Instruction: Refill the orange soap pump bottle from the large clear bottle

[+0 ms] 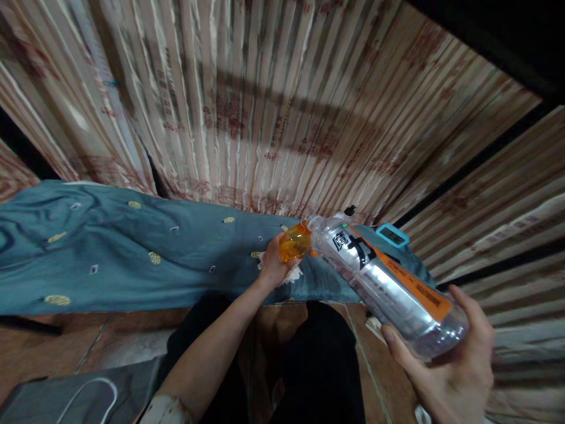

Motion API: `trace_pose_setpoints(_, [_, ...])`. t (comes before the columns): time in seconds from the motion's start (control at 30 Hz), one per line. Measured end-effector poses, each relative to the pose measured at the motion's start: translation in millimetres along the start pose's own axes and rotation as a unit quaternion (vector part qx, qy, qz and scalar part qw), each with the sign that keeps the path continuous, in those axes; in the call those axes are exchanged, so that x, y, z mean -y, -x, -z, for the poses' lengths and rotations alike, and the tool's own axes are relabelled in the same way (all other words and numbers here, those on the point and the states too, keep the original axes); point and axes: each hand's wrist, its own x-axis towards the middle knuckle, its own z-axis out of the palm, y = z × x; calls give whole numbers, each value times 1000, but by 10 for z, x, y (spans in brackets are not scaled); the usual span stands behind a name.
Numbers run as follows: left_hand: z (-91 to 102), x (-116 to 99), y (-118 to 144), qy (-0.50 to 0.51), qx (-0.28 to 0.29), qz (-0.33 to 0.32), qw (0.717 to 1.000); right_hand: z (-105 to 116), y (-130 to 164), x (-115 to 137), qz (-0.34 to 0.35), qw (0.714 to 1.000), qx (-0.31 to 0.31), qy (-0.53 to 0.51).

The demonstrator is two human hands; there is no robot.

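Note:
My left hand (274, 266) is wrapped round a small orange see-through bottle (292, 242) above the cloth-covered table. With my right hand (459, 359) I grip the base end of a large clear plastic bottle (375, 277) with an orange and silver label. That large bottle is tilted, its neck pointing left and down to the mouth of the orange one. The two mouths meet or nearly meet; whether they touch I cannot tell. No liquid shows clearly in the large bottle. White crumpled tissue (293, 275) lies under my left hand.
A teal patterned cloth (119, 253) covers the long narrow table. A light-blue digital timer (392, 235) stands at its right end. A black-tipped item (350, 210) sits behind the large bottle. Pleated curtains (247, 118) hang behind. A grey case (101, 391) with a white cable is lower left.

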Motion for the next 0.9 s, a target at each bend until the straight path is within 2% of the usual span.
trace_pose_setpoints(0.37, [31,-55,1,-4,-2,6,1000,-41,-63,-3,50,999,-13,13])
trace_pose_setpoints(0.6, [35,-57,0,-1,5,8,1000,-10,-45,-13,46,999,-19,18])
trace_pose_setpoints(0.9, [5,44,2,6,6,12,1000,1,-30,-18,42,999,-13,6])
